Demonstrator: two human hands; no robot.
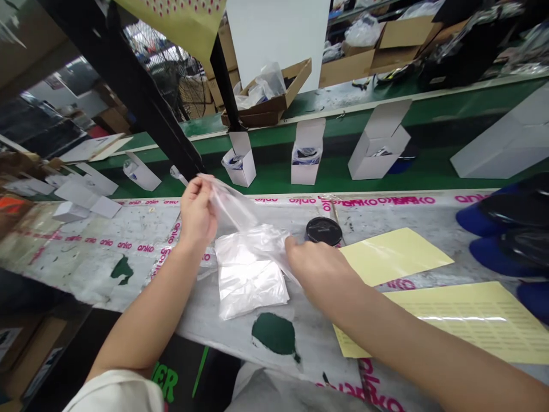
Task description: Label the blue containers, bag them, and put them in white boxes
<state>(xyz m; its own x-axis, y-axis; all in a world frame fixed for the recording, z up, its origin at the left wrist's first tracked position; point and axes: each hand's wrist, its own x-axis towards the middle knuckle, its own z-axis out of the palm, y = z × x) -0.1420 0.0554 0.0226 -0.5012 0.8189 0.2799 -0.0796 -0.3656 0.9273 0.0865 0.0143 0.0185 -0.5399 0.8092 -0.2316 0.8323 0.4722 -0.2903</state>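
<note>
A clear plastic bag (234,205) is stretched between my two hands above the bench. Its upper left corner is pinched in the fingers of my left hand (198,212). My right hand (319,269) is closed on the bag's other side, its fingertips partly hidden. Beneath the bag lies a stack of flat clear plastic bags (253,289). Just beyond my right hand rests a round black lid-like disc (324,230). A yellow label sheet (398,254) lies to the right of that hand, and a second yellow sheet (476,323) is partly under my right forearm.
Open white boxes (303,166) with bagged items stand along the green conveyor (274,146) behind the bench. Dark blue rounded objects (484,220) crowd the right edge. A black post (141,103) slants down at the left. More white boxes (88,197) sit far left.
</note>
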